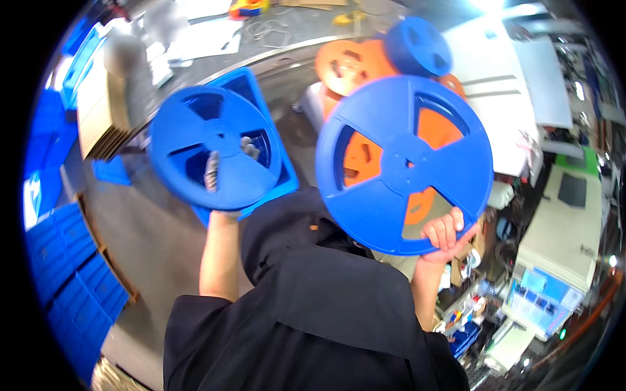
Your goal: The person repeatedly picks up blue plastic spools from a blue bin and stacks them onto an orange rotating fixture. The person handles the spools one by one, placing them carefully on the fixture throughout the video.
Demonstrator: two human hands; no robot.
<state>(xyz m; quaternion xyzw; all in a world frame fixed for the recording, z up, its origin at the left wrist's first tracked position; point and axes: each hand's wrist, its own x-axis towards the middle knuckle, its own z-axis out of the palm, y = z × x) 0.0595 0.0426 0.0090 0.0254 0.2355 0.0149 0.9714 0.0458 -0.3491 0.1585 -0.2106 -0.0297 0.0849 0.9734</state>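
Observation:
My left hand [225, 174] holds a blue plastic reel [215, 146] up in front of me; its gloved fingers show through the reel's cut-outs. A second, larger-looking blue reel [404, 163] is gripped at its lower rim by my right hand [445, 233], thumb and fingers over the edge. Both reels face the camera flat on. Orange reels [345, 65] show behind and through the right reel's openings. My dark sleeves and clothing [313, 313] fill the lower middle.
A blue crate [257, 104] lies behind the left reel. Another blue reel [417, 45] lies on the orange stack. Stacked blue crates [72, 280] line the left, cardboard [98, 111] upper left, a white machine with a screen [554, 260] at right.

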